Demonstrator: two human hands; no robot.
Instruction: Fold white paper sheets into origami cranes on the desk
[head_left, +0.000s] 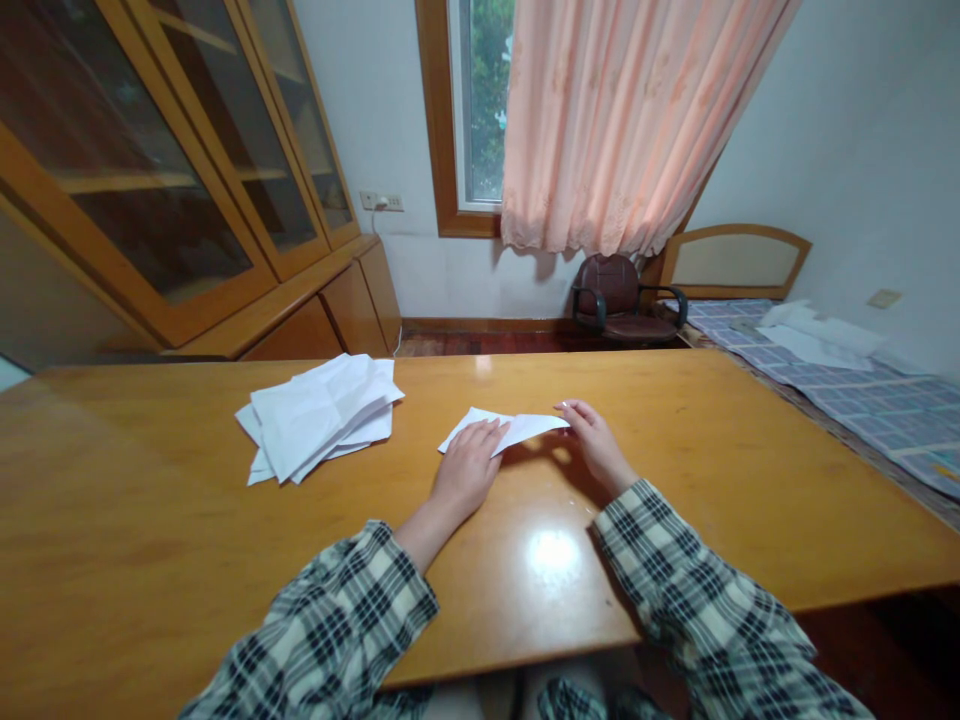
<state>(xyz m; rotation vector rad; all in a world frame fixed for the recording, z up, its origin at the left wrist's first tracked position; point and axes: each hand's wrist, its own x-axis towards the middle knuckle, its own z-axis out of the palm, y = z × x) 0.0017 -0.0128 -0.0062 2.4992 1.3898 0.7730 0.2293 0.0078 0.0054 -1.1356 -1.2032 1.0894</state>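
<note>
A folded sheet of white paper [525, 429] lies between my hands on the wooden table. My left hand [471, 462] rests flat on its left part, fingers stretched out and pressing it to the tabletop. At the other end, my right hand [589, 435] pinches the pointed right tip, which is raised a little and casts a shadow below. Part of the folded paper is hidden beneath my left fingers. To the left sits a loose pile of white paper sheets [322, 415], with edges out of line and some creases.
The yellow-brown wooden table [150, 520] spans the view, its front edge close to my body. Behind it stand a glass-door cabinet [217, 130] at left, a dark red armchair [619, 300], and a bed [847, 390] at right. A pink curtain [615, 120] hangs over the window.
</note>
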